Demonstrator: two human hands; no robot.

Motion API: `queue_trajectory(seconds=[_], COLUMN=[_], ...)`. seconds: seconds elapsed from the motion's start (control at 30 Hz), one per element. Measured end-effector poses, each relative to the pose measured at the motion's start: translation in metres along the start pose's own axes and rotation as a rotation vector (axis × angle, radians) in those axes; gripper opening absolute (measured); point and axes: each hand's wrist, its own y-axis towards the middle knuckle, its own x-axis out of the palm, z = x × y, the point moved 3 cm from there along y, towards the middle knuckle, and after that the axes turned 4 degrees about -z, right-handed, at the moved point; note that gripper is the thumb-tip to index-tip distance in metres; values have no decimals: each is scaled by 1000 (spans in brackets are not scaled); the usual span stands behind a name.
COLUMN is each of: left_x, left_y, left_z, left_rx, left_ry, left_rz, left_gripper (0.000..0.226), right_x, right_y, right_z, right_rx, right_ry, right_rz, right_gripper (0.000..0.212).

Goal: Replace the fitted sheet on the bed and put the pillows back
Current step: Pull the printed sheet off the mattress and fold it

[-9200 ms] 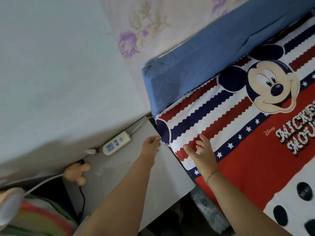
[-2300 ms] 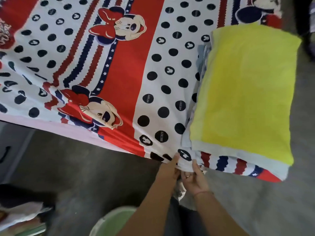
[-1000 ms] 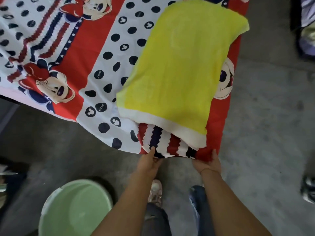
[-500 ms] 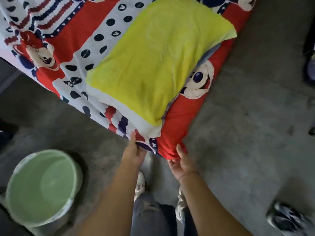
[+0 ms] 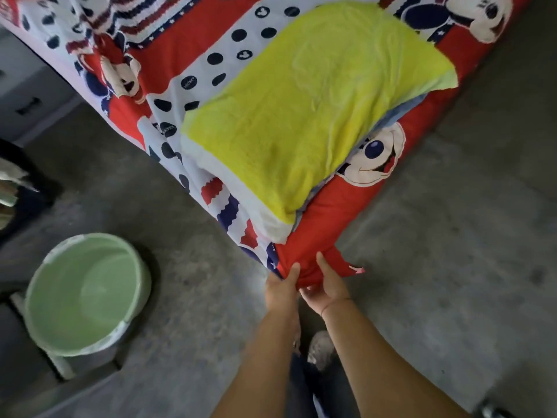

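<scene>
Low over the grey concrete floor, a person's left hand and right hand both clutch the red, white and navy cartoon-print fitted sheet at its corner, apparently to tuck it under; beyond, a yellow terry-covered rectangular pillow lies on it, seemingly parked for now.

Left grip and right grip, side by side, thumbs uppermost, pinch the sheet

The sheet runs off the top edge. The yellow pillow covers part of it. Most fingers of the left hand hide behind the sheet's red corner.
</scene>
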Motion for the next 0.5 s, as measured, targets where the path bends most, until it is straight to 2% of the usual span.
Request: queue_trajectory(seconds=[0.13, 0.3, 0.37, 0.4, 0.43, 0.47, 0.5], left_x=[4, 1, -3, -6, -6, -6, -3], left_y=[-6, -8, -9, -10, -12, -13, -15], left_z=[-3, 3, 6, 7, 8, 8, 8], left_rx=[-65, -99, -100, -99, -90, -73, -58], left_ry=[-122, -128, -128, -133, -140, -134, -124], left_rz=[-49, -82, -96, -97, -92, -83, -69], left_gripper=[26, 30, 29, 27, 26, 26, 27], right_x=[-2, -6, -7, -8, -7, -8, -9], right_y=[8, 15, 20, 23, 25, 28, 33], right_z=[-26, -53, -69, -78, -87, -97, -107], right_rx=[32, 34, 6, 3, 22, 45, 68], right_ry=[53, 166, 182, 151, 149, 151, 140], right_rz=[-73, 0, 41, 54, 31, 8, -40], right_gripper=[37, 27, 35, 32, 18, 26, 43])
